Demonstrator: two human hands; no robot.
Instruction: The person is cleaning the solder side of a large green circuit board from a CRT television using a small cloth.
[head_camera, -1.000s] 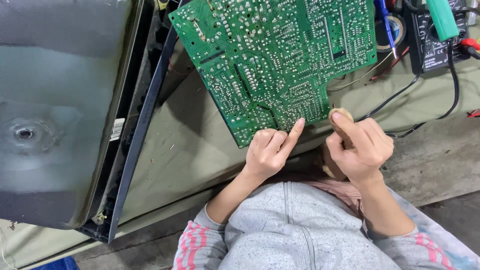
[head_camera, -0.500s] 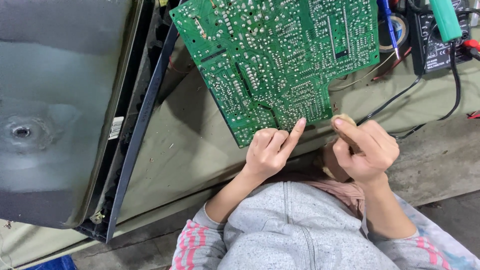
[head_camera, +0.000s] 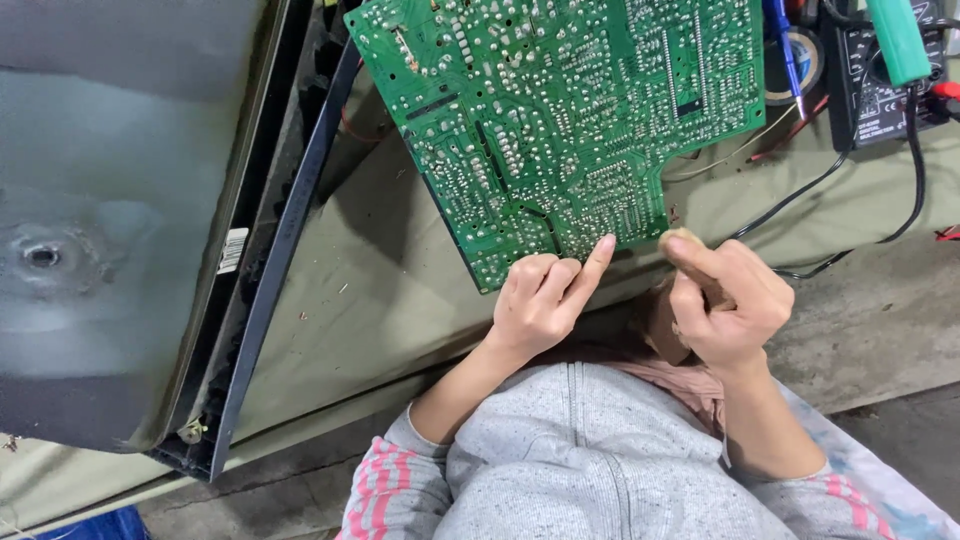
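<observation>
A large green circuit board (head_camera: 560, 110) lies solder side up on an olive cloth (head_camera: 380, 300). My left hand (head_camera: 540, 305) is curled below the board's lower edge. Its index finger is stretched out and touches the board's lower corner. My right hand (head_camera: 725, 300) is closed in a fist just right of that corner, with the thumb tip near the board's edge. Something small and brown sits inside the fist, mostly hidden by the fingers. My grey sleeves with pink stripes show at the bottom.
A grey television shell (head_camera: 110, 220) with a dark frame (head_camera: 270, 290) fills the left side. At the top right are a black meter (head_camera: 880, 80), a green-handled tool (head_camera: 900, 40), a blue pen-like tool (head_camera: 785, 45), a tape roll (head_camera: 800, 65) and black cables (head_camera: 850, 170). Bare concrete floor (head_camera: 870, 330) lies to the right.
My right hand has shifted very slightly. My left hand and the board have stayed where they were.
</observation>
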